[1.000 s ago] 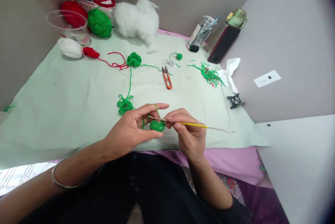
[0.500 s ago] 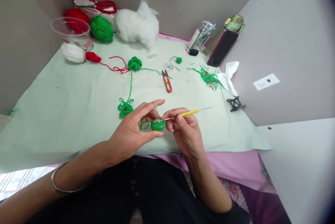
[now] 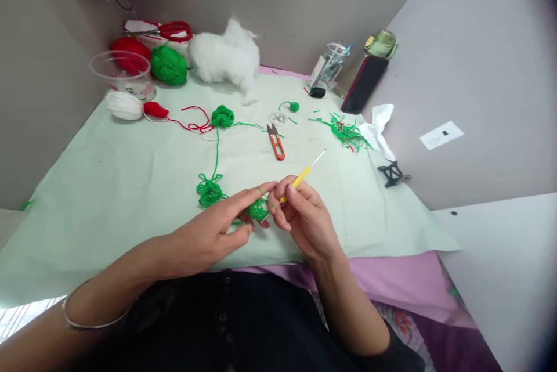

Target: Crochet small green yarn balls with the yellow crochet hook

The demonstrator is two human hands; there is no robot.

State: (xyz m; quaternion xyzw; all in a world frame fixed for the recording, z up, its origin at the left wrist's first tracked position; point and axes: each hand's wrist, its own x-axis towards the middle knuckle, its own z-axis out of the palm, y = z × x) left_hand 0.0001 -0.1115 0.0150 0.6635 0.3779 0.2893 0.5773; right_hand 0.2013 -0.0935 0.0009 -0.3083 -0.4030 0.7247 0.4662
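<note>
A small green crochet piece [image 3: 258,209] sits between my two hands near the table's front edge. My left hand [image 3: 226,224] is closed around its left side, with green yarn running over the index finger. In my right hand [image 3: 307,209] is a crochet hook with a yellow handle [image 3: 301,176], slanting up to the right. Its lower end lies near the right side of the crochet piece; whether the tip is in a stitch cannot be made out. Loose green yarn [image 3: 210,191] is heaped beyond my left hand and joins a small green yarn bundle [image 3: 223,116].
Orange thread snips [image 3: 275,143] lie beyond my hands, near a small green ball [image 3: 295,107]. Yarn scraps [image 3: 348,133], a tissue [image 3: 379,128] and a black claw clip [image 3: 392,174] are at right. White stuffing [image 3: 226,57], yarn balls [image 3: 169,64] and a phone [image 3: 364,85] stand at the back.
The crochet hook has tilted more steeply, its far end swinging up and left. The crochet piece has turned in my left hand, and my hands have come closer together. The view has tipped slightly upward.
</note>
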